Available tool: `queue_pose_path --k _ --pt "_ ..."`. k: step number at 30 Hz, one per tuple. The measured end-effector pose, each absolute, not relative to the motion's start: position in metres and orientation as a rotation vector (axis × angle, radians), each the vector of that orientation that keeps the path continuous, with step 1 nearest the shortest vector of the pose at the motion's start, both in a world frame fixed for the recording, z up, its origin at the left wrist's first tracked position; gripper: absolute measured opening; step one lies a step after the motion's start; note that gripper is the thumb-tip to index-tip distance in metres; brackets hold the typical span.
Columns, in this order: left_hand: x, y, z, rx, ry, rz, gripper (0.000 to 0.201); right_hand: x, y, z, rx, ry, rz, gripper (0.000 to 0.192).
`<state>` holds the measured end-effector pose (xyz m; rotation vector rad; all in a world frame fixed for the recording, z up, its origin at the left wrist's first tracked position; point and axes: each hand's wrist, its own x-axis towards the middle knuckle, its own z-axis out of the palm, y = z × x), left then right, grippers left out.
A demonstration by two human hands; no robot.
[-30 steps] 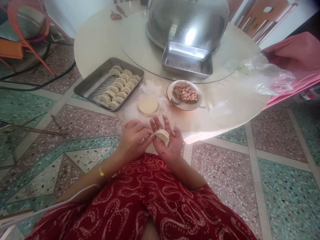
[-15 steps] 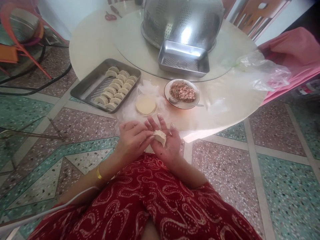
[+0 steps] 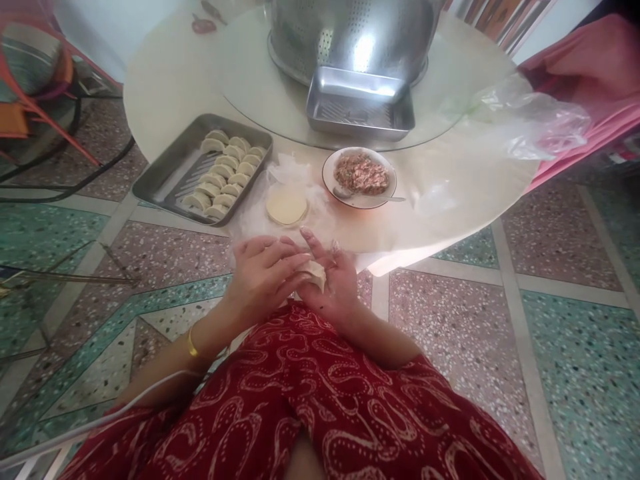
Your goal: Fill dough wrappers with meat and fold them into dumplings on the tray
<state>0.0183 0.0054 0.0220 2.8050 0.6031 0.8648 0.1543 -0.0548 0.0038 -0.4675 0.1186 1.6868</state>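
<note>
A folded, pale dumpling (image 3: 313, 272) lies across the palm and fingers of my right hand (image 3: 334, 290), which cradles it from the right with some fingers stretched upward. Flour whitens those fingertips. My left hand (image 3: 263, 273) comes in from the left, its thumb and fingers closed on the dumpling's near-left side and covering part of it. Just beyond both hands, a stack of round wrappers (image 3: 287, 204) rests on a crumpled plastic bag (image 3: 250, 213). To its right is a bowl (image 3: 327, 183) of minced filling (image 3: 361, 172) with a spoon (image 3: 375, 197) in it.
A metal tray (image 3: 165, 177) with rows of dumplings (image 3: 213, 180) stands at left. Behind the bowl, another metal tray (image 3: 360, 127) sits on the glass turntable (image 3: 260, 100), before a large perforated metal cover (image 3: 350, 33). Red scissors (image 3: 203, 25) and a clear bag (image 3: 537, 123) lie farther off.
My left hand has moved over the dumpling and now covers more of it and of the right fingers. The whole view has shifted slightly.
</note>
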Motion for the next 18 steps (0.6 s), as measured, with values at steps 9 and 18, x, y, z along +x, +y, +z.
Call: queue_pose_path --k 9,18 --pt "0.030 0.007 0.024 2.919 0.312 0.705 0.013 0.155 -0.057 -0.004 -0.398 0.142 1.745 0.049" --pt "0.036 0.010 0.019 2.797 0.327 0.684 0.012 0.156 -0.056 -0.002 -0.333 0.199 1.727 0.049"
